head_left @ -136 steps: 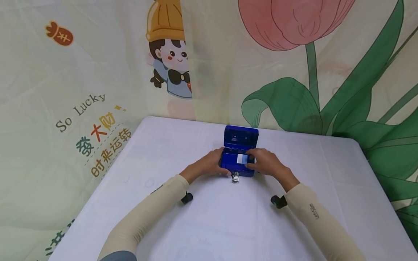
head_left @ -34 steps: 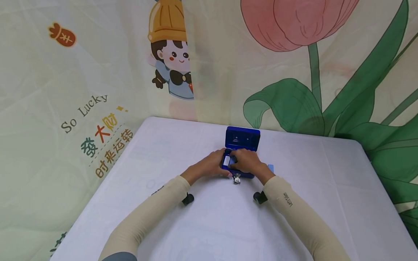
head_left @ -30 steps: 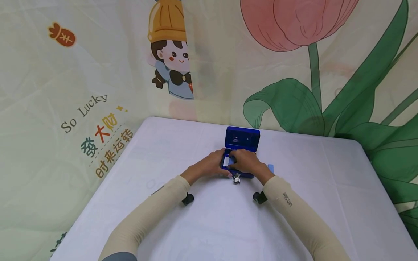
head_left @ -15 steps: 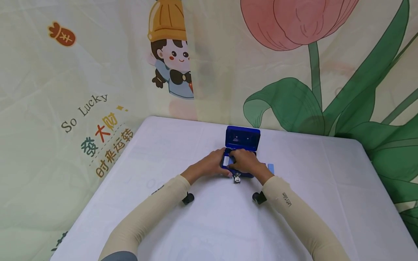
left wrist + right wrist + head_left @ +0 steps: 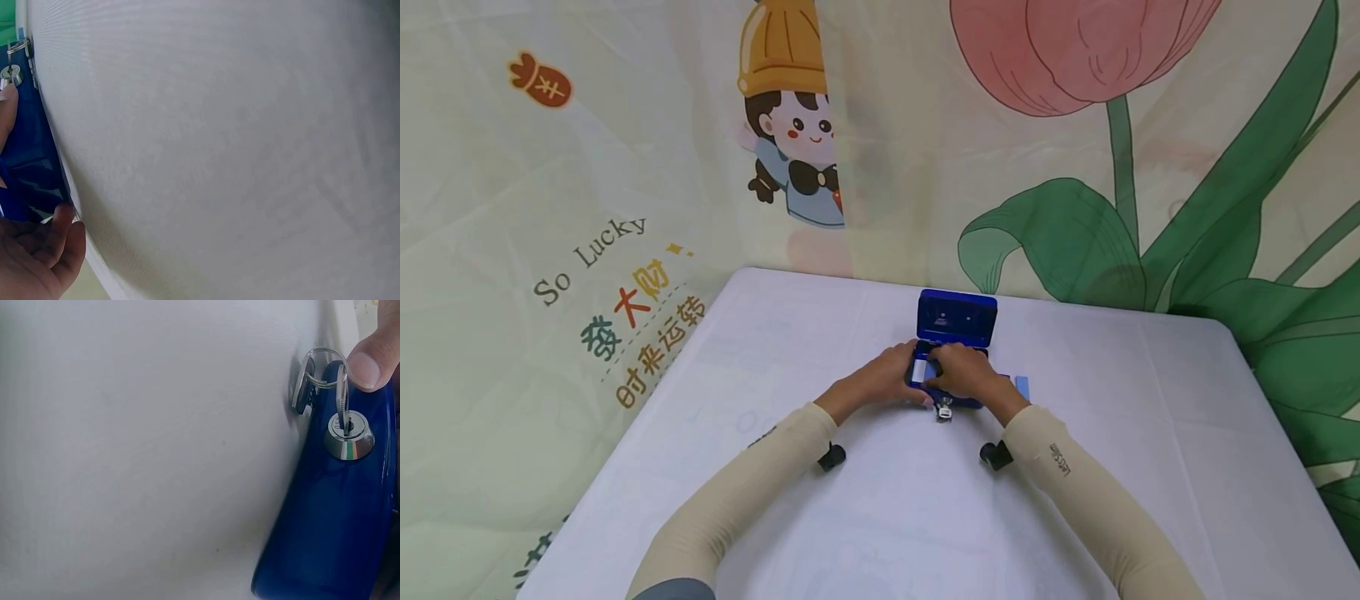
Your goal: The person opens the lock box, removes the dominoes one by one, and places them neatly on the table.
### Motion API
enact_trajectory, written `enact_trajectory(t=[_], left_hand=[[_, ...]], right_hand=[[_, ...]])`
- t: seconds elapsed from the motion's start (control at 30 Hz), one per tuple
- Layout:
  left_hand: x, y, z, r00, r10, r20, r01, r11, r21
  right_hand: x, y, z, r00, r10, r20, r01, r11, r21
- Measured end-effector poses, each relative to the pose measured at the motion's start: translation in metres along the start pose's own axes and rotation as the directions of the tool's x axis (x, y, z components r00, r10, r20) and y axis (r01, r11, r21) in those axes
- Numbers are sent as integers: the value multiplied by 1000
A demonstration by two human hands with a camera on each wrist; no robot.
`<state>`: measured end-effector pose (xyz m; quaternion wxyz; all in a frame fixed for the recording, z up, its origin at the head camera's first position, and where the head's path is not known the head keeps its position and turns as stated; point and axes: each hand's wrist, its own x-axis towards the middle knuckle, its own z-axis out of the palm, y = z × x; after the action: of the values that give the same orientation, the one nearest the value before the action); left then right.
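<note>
A blue metal cash box stands with its lid raised near the far edge of the table. My left hand grips its left end, thumb along the front wall beside the lock. A key on a ring sits in that lock. My right hand reaches down over the open box, its thumb and index finger around a light blue and white flat piece inside. That hand hides most of the box's inside. The left hand's curled fingers show at the box's end in the left wrist view.
A small light blue piece lies on the table just right of the box. The table has a white cloth, and a printed curtain hangs behind it. Dark wrist cameras stick out under both forearms.
Since the earliest frame, my right hand has moved left from the box's right side. The white-and-blue piece now shows farther left in the box. Over the last second, almost nothing has moved.
</note>
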<state>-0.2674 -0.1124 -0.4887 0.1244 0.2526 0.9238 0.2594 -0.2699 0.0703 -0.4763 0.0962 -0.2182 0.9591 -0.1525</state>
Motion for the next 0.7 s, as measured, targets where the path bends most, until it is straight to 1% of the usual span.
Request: enact_trajectory(t=[0.1, 0.3, 0.4, 0.5, 0.7], left_hand=[[1, -1, 1, 1000, 8, -2, -8, 1000, 1], [4, -3, 2, 1000, -4, -5, 4, 1000, -1], [5, -3, 2, 1000, 5, -10, -5, 1000, -4], [7, -3, 2, 1000, 15, -17, -16, 1000, -3], [10, -3, 2, 1000, 15, -23, -15, 1000, -8]], right_hand=[[-1, 1, -1, 1000, 0, 6, 0, 1000, -2], [-1, 2, -4, 999, -17, 40, 18, 1000, -24], [0, 3, -5, 998, -24, 51, 25, 999, -29], [2, 5, -6, 998, -28, 52, 30, 999, -38], [4, 10, -6, 998, -38, 47, 40, 998, -45]])
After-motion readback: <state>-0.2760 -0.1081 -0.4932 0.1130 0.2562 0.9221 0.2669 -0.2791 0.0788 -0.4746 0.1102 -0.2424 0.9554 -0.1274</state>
